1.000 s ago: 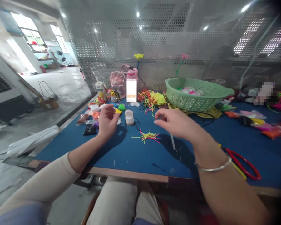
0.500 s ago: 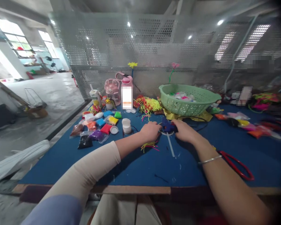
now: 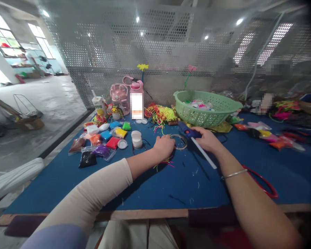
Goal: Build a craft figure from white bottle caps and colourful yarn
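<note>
My right hand [image 3: 206,140] is closed round a blue hot glue gun [image 3: 187,131], held just above the table. A long white glue stick [image 3: 204,154] juts from its back end toward me. My left hand [image 3: 164,147] has its fingers curled and pressed together at the left edge of a thin, pale round ring [image 3: 180,142] lying on the blue mat. Under that hand, yellow and pink strands [image 3: 168,162] poke out. Left of it stands a white round tub [image 3: 137,140].
Bagged coloured clay [image 3: 103,151] lies on the left. Bottles, including a pink one [image 3: 136,86], stand behind. A green basket [image 3: 207,116] holds small items at the back. Beside my right forearm are red-handled scissors [image 3: 264,183]. A perforated metal screen [image 3: 158,55] rises behind the table.
The glue gun has lifted up and turned, its glue stick swinging to the right. The ring beneath it now shows. My left hand stays almost in place; the view has shifted slightly.
</note>
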